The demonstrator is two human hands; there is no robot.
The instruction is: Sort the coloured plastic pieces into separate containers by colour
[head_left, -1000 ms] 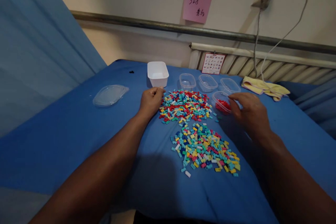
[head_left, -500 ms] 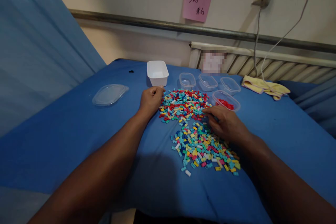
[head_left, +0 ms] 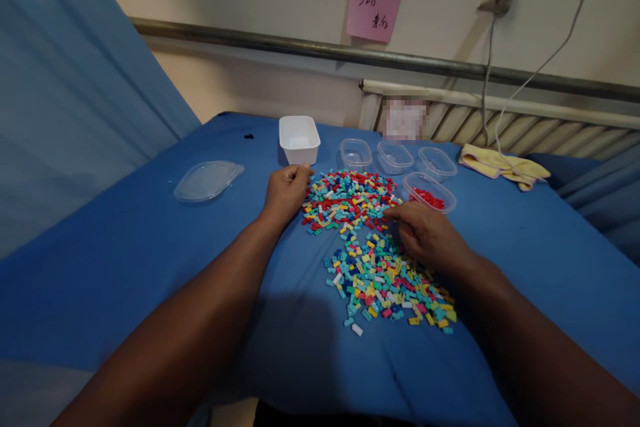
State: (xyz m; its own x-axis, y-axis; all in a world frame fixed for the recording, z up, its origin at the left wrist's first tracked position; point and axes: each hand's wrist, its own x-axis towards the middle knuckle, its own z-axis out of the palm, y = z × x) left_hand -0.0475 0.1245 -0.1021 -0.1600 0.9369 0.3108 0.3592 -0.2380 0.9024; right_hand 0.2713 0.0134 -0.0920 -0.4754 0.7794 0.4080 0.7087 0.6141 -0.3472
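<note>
Two joined spreads of small toy building bricks in mixed colours lie in front of me, a far pile with many red ones and a nearer pile. At the left edge of the far pile rests my left hand, its fingers curled closed; whatever they may hold is hidden. My right hand reaches in from the right with its index finger stretched onto the far pile's right edge and its thumb apart below. Just beyond it, a clear plastic tub contains red bricks.
A white tub and three clear tubs line the back. Left of the piles lies a clear lid, with a small black object farther back. A yellow cloth lies near the radiator. Blue cloth covers the table.
The view has shifted very slightly. Both hands keep nearly the same places, and the bricks and tubs show no clear change.
</note>
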